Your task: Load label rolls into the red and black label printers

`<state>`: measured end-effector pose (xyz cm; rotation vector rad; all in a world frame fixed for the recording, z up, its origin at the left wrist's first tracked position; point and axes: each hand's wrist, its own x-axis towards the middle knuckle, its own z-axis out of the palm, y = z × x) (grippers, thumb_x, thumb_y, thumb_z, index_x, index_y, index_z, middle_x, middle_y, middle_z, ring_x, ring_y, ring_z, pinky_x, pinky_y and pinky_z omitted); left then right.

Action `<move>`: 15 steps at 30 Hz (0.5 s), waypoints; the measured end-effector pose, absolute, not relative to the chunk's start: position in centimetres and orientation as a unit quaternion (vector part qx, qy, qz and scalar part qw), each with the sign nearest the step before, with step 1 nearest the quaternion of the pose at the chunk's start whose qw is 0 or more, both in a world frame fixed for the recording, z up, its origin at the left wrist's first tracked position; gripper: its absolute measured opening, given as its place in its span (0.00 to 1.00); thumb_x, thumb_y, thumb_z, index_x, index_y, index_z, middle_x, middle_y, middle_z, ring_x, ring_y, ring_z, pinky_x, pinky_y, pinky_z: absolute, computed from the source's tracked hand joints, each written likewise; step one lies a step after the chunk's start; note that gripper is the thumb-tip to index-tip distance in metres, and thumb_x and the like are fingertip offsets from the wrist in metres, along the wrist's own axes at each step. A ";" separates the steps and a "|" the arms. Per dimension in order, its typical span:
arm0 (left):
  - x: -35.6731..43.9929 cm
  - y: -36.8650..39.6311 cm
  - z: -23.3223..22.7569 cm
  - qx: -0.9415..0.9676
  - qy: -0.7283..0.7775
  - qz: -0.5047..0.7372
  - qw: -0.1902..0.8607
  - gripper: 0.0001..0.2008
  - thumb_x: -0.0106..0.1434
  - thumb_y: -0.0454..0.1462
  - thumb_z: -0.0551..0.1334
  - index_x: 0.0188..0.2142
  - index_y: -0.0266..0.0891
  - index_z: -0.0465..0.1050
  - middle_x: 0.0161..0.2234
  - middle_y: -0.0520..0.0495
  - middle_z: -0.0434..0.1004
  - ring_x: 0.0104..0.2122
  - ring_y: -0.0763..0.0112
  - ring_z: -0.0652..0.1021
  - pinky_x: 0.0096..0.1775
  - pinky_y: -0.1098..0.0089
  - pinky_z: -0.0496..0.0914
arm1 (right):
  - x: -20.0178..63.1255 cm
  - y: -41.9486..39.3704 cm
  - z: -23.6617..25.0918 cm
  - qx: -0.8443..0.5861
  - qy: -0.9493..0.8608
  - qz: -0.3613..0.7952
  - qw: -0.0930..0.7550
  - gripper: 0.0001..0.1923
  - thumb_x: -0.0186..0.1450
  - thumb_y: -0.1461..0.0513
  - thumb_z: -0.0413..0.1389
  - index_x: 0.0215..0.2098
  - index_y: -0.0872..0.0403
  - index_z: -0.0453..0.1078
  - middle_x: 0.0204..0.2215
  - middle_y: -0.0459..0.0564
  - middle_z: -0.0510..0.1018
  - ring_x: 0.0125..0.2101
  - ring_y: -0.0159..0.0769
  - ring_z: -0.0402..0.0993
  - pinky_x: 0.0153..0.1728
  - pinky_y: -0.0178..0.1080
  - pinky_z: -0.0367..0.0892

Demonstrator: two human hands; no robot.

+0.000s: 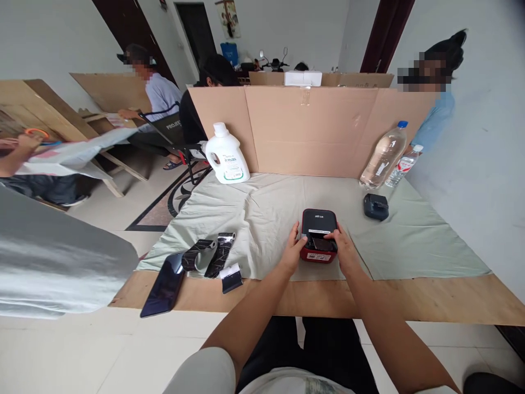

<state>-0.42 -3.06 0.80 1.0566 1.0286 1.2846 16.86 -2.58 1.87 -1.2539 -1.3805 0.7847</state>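
While both hands rest on the small black-and-red label printer point(319, 235), the work in the head view looks to be at the stage of handling its front slot, where a pale strip of paper shows. The left hand point(293, 250) lies against the printer's left side, fingers loosely curled round the edge, steadying rather than gripping. The right hand point(343, 249) reaches over the right front corner, its fingertips point(328, 236) touching the top near the strip; whether they pinch the paper I cannot tell. The printer sits near the middle of the pale cloth point(410, 241) spread over the wooden surface point(451, 301). My judgement is that the next move calls for a steady left hand and a fine pull or press at the slot.

To the near left lie dark film rolls point(213, 254), a small black-and-white piece point(232, 277) and a phone point(166, 284) overhanging the surface's edge. Far left stands a white jug point(226, 154); far right, two clear bottles point(383, 156) and a small black device point(375, 206).

The slot itself is too small to read, the printer's front label is blurred, and a grey shape cuts off the left side.
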 end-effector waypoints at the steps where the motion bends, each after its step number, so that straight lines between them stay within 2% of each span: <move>1: -0.7 -2.5 1.0 0.461 0.427 0.551 0.550 0.32 0.61 0.41 0.60 0.64 0.47 0.56 0.68 0.50 0.46 0.67 0.58 0.48 0.64 0.55 0.48 | 16.7 -2.8 1.7 -0.537 -0.571 0.322 0.532 0.21 0.63 0.45 0.50 0.31 0.51 0.74 0.56 0.52 0.69 0.61 0.47 0.57 0.61 0.53 0.51; 3: -1.1 -1.3 1.5 0.492 0.404 0.548 0.543 0.29 0.58 0.37 0.60 0.60 0.46 0.63 0.68 0.52 0.45 0.67 0.58 0.48 0.64 0.56 0.48 | 16.3 -3.2 1.6 -0.555 -0.561 0.299 0.537 0.16 0.59 0.48 0.56 0.32 0.52 0.73 0.59 0.53 0.65 0.61 0.48 0.56 0.61 0.54 0.50; 6: -1.6 0.0 1.6 0.531 0.368 0.523 0.556 0.26 0.53 0.34 0.58 0.53 0.44 0.71 0.67 0.52 0.46 0.66 0.57 0.49 0.64 0.57 0.50 | 15.8 -3.7 1.3 -0.558 -0.560 0.268 0.551 0.16 0.57 0.51 0.58 0.39 0.52 0.71 0.60 0.56 0.63 0.61 0.47 0.57 0.61 0.53 0.51; 11: -1.7 0.5 0.5 0.541 0.345 0.528 0.556 0.26 0.51 0.34 0.57 0.52 0.43 0.72 0.67 0.52 0.46 0.67 0.58 0.47 0.64 0.58 0.47 | 15.2 -4.3 0.4 -0.530 -0.572 0.223 0.585 0.21 0.61 0.52 0.53 0.50 0.53 0.65 0.61 0.58 0.61 0.61 0.46 0.57 0.60 0.52 0.55; 15: -1.7 0.4 0.2 0.548 0.343 0.526 0.553 0.25 0.51 0.33 0.57 0.50 0.43 0.72 0.68 0.52 0.45 0.67 0.59 0.47 0.64 0.58 0.47 | 15.2 -4.6 -0.3 -0.510 -0.598 0.171 0.595 0.20 0.62 0.53 0.53 0.50 0.52 0.65 0.62 0.58 0.58 0.62 0.48 0.55 0.59 0.55 0.55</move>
